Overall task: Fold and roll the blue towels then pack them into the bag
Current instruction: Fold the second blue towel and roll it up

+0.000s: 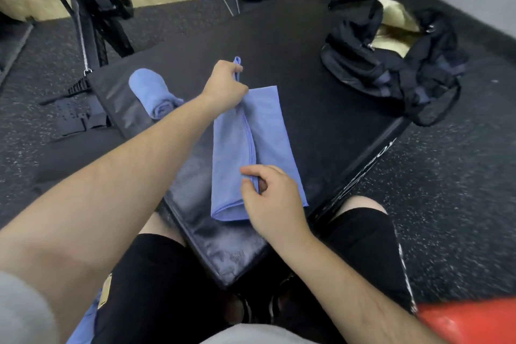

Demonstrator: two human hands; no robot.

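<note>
Both the left grip [224,87] and right grip [272,198] pinch the folded towel [269,131]; forearm [156,148] partly hides rolled towel [149,86]

Even, moderate indoor light; soft focus throughout

A pale sheen lies on the black table [321,109] towards its near end, and shadows are faint. Wide-angle distortion bends the frame edges; the grey sleeve [22,313] in the corner blurs.
</note>
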